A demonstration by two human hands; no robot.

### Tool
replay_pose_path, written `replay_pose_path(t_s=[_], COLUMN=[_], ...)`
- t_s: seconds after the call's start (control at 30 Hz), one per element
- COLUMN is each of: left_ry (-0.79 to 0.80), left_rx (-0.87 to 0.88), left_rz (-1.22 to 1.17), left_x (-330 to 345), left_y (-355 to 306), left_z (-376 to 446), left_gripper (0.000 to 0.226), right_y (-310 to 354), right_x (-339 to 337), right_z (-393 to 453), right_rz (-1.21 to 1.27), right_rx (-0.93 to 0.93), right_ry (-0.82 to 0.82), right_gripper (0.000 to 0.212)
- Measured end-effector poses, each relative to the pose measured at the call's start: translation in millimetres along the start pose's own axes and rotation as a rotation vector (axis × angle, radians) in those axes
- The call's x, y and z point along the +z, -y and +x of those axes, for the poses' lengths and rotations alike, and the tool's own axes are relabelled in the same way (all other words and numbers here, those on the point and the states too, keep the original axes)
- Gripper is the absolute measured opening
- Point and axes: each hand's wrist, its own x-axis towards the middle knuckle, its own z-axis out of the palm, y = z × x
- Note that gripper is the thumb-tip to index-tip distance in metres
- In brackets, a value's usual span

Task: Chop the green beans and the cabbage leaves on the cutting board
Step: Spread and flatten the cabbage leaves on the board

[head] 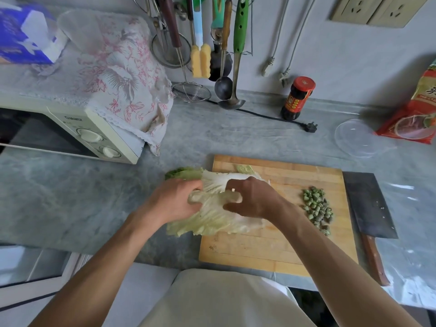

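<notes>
Pale green and white cabbage leaves [212, 220] lie across the left edge of the wooden cutting board [278, 251], partly hanging over the counter. My left hand [173, 201] grips the leaves from the left. My right hand [254, 197] grips them from the right, fingers curled into the white ribs. A pile of chopped green bean pieces [317, 207] sits on the right part of the board. A cleaver [368, 206] with a wooden handle lies flat on the counter just right of the board, held by neither hand.
A microwave [70, 131] under a floral cloth stands at the left. Hanging utensils, a ladle [232, 103] and a strainer are at the back wall. A sauce jar [297, 97], a black plug cord, a clear plastic lid [358, 138] and a red packet [415, 114] sit behind the board.
</notes>
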Motion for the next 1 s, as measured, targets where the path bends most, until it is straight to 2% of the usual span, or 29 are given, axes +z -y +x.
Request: replay_pose_path(t_s=[0.07,0.13,0.23,0.3,0.37,0.4,0.47,0.53,0.6,0.67,0.73,0.8,0.87,0.9,0.93,1.0], left_ry=[0.054,0.113,0.213,0.237,0.234,0.221,0.186,0.165,0.155,0.120,0.086,0.075,0.051,0.035,0.020,-0.016], left_rx=[-0.065,-0.122,-0.155,-0.158,-0.170,-0.157,-0.107,-0.043,-0.019,-0.009,-0.018,-0.018,-0.029,-0.040,-0.065,-0.134], left_rz=[-0.056,-0.139,-0.150,-0.087,-0.032,-0.024,-0.036,-0.012,0.063,0.110,0.102,0.023,-0.098,-0.179,-0.258,-0.404], left_x=[-8,-15,-10,2,14,18,25,31,38,44,48,50,47,45,42,36], left_y=[11,21,26,26,22,19,7,-9,-21,-28,-31,-33,-30,-27,-23,-9], left_z=[-4,-9,-14,-16,-16,-16,-12,-6,-1,3,2,-2,-9,-13,-16,-21], left_gripper=[0.020,0.025,0.018,0.010,0.020,0.030,0.050,0.065,0.073,0.066,0.053,0.044,0.016,0.015,0.029,0.033], right_y=[-8,-15,-19,-22,-24,-24,-28,-32,-39,-46,-48,-50,-53,-53,-52,-50], right_x=[-6,-7,4,16,27,30,37,38,37,35,35,37,40,42,43,46], right_z=[-3,-7,-12,-14,-17,-18,-18,-20,-18,-15,-11,-8,-5,-4,-4,-5], right_rz=[-0.085,0.015,0.229,0.317,0.341,0.329,0.342,0.323,0.189,0.024,-0.076,-0.092,-0.096,-0.107,-0.124,-0.145], right_rx=[0.086,0.132,0.155,0.165,0.187,0.203,0.253,0.302,0.356,0.404,0.432,0.449,0.459,0.460,0.457,0.421], right_ry=[0.088,0.151,0.153,0.113,0.078,0.063,-0.026,-0.233,-0.417,-0.378,-0.211,-0.143,-0.158,-0.180,-0.208,-0.294], right_gripper=[0.040,0.034,0.007,0.019,0.004,0.011,0.019,0.019,0.022,0.043,0.065,0.074,0.073,0.071,0.067,0.050])
